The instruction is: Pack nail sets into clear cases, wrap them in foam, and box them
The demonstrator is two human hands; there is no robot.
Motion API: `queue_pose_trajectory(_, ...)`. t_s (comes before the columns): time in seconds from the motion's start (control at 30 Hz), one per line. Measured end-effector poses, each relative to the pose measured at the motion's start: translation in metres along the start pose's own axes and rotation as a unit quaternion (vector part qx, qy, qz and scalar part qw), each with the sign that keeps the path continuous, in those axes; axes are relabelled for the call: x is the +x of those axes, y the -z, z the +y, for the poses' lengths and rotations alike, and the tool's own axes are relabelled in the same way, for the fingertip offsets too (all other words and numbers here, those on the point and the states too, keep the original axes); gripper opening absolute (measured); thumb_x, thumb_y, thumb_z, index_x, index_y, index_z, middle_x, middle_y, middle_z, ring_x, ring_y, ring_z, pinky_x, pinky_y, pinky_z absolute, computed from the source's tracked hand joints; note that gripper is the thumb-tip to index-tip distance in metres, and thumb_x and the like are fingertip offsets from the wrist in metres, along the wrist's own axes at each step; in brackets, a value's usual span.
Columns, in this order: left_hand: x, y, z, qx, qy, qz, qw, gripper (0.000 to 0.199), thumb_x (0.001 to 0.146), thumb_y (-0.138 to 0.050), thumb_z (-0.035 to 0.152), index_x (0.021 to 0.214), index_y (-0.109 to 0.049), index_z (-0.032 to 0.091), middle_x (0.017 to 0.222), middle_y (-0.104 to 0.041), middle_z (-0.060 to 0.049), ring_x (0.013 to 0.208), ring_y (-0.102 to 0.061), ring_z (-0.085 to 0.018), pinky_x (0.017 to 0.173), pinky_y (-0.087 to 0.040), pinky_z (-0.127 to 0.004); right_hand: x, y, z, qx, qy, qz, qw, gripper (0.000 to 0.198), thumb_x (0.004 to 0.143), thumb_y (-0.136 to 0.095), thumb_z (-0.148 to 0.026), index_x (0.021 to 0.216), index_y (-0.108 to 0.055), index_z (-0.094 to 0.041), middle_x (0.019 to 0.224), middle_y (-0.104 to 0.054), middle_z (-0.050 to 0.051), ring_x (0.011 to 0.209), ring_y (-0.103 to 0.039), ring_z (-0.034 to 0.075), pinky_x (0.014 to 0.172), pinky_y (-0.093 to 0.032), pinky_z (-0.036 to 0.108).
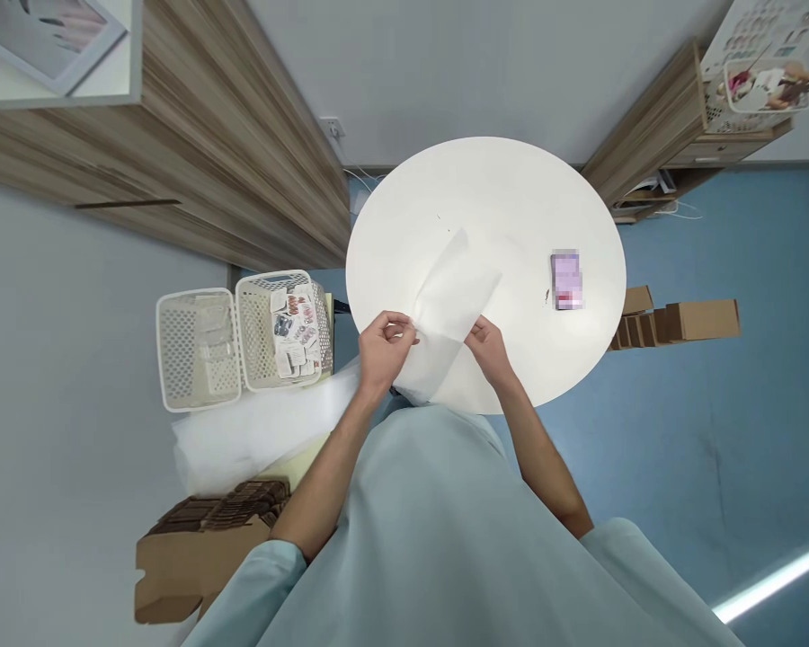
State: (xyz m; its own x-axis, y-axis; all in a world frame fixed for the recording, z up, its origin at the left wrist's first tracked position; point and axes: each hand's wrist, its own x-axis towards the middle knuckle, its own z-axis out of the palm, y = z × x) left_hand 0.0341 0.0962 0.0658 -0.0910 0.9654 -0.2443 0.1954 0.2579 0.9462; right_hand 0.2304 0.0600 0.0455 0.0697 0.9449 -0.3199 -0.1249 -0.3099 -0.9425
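Observation:
A sheet of thin, translucent white wrapping foam (pixel 448 296) slants across the near part of the round white table (pixel 492 180). My left hand (pixel 386 350) pinches its left edge between thumb and fingers. On the opposite edge, my right hand (pixel 489 352) has its fingertips closed on the same sheet. The sheet's lower end hangs near the table's front rim, close to my body. A small purple box (pixel 567 280), blurred out, lies on the right side of the table, apart from both hands.
Left of the table stand two white perforated baskets (pixel 199 350), one with small printed packets (pixel 297 328). Below them lie a roll of white wrapping (pixel 262 431) and flattened cardboard boxes (pixel 195 562). More brown boxes (pixel 705 320) sit at right. Wooden cabinets (pixel 256 135) flank the table.

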Motion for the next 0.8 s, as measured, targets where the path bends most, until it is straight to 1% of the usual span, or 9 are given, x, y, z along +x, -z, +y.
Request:
queue_pose_trajectory(0.1,0.018,0.006,-0.001,-0.021,-0.001,0.011,1.0,0.018,0.082,-0.077,0.035,0.088,-0.066,0.022,0.089,-0.071,0.0,0.071,-0.076,-0.017,0.064,-0.067,-0.032,0.006,0.018,0.0,0.012,0.014,0.041,0.999,0.039,0.085,-0.08,-0.059,0.093,-0.06,-0.026,0.089,-0.072,0.002,0.099,-0.073,0.024,0.097,-0.058,0.042)
queue_pose_trajectory(0.17,0.033,0.008,-0.004,-0.022,0.001,0.014,1.0,0.02,0.083,-0.078,0.036,0.089,-0.065,0.023,0.093,-0.071,-0.001,0.07,-0.076,-0.017,0.062,-0.066,-0.032,0.015,0.033,0.002,0.018,0.023,0.068,0.997,0.042,0.084,-0.083,-0.056,0.091,-0.054,-0.027,0.088,-0.068,0.0,0.096,-0.072,0.022,0.096,-0.057,0.04)
queue_pose_trajectory(0.23,0.05,0.007,-0.008,-0.023,0.012,0.016,1.0,0.021,0.085,-0.079,0.037,0.091,-0.064,0.023,0.097,-0.071,-0.003,0.069,-0.075,-0.017,0.062,-0.066,-0.034,0.027,0.046,0.005,0.017,0.028,0.093,0.995,0.045,0.082,-0.084,-0.056,0.096,-0.052,-0.027,0.091,-0.066,-0.001,0.089,-0.071,0.019,0.09,-0.057,0.037)
queue_pose_trajectory(0.33,0.073,0.0,-0.015,-0.01,0.038,0.009,0.999,0.025,0.088,-0.079,0.041,0.094,-0.064,0.022,0.108,-0.071,-0.008,0.073,-0.074,-0.018,0.065,-0.065,-0.036,0.052,0.065,0.012,-0.018,0.028,0.124,0.992,0.051,0.08,-0.085,-0.056,0.102,-0.049,-0.028,0.094,-0.063,-0.003,0.074,-0.066,0.014,0.076,-0.054,0.033)
queue_pose_trajectory(0.43,0.089,-0.011,-0.024,0.03,0.087,-0.022,0.996,0.03,0.09,-0.078,0.046,0.102,-0.065,0.022,0.126,-0.071,-0.012,0.082,-0.074,-0.019,0.063,-0.063,-0.034,0.082,0.079,0.022,-0.067,0.023,0.127,0.989,0.052,0.08,-0.084,-0.056,0.105,-0.048,-0.028,0.099,-0.062,-0.003,0.067,-0.062,0.012,0.067,-0.05,0.029)
queue_pose_trajectory(0.53,0.09,-0.02,-0.031,0.061,0.164,-0.048,0.983,0.039,0.09,-0.078,0.051,0.114,-0.065,0.023,0.135,-0.07,-0.014,0.087,-0.075,-0.022,0.06,-0.059,-0.033,0.111,0.092,0.038,-0.109,0.002,0.13,0.986,0.048,0.079,-0.084,-0.051,0.102,-0.049,-0.027,0.101,-0.061,-0.004,0.064,-0.061,0.011,0.067,-0.049,0.03)
queue_pose_trajectory(0.63,0.077,-0.025,-0.039,0.09,0.227,-0.094,0.965,0.051,0.088,-0.078,0.06,0.118,-0.068,0.02,0.126,-0.075,-0.016,0.084,-0.075,-0.024,0.058,-0.056,-0.032,0.136,0.103,0.056,-0.141,-0.024,0.149,0.979,0.042,0.081,-0.082,-0.044,0.1,-0.049,-0.026,0.098,-0.061,-0.005,0.063,-0.06,0.011,0.069,-0.049,0.03)
queue_pose_trajectory(0.73,0.054,-0.027,-0.05,0.129,0.245,-0.146,0.95,0.055,0.08,-0.081,0.068,0.098,-0.074,0.017,0.102,-0.078,-0.014,0.08,-0.072,-0.024,0.058,-0.052,-0.03,0.158,0.112,0.068,-0.175,-0.045,0.178,0.967,0.038,0.082,-0.08,-0.038,0.099,-0.048,-0.026,0.097,-0.062,-0.005,0.064,-0.06,0.011,0.07,-0.048,0.029)
queue_pose_trajectory(0.8,0.039,-0.028,-0.059,0.147,0.239,-0.178,0.943,0.051,0.078,-0.081,0.068,0.084,-0.075,0.018,0.085,-0.076,-0.01,0.078,-0.07,-0.023,0.061,-0.052,-0.031,0.173,0.116,0.071,-0.196,-0.05,0.198,0.959,0.035,0.083,-0.078,-0.035,0.099,-0.048,-0.026,0.098,-0.063,-0.005,0.062,-0.06,0.011,0.072,-0.049,0.029)
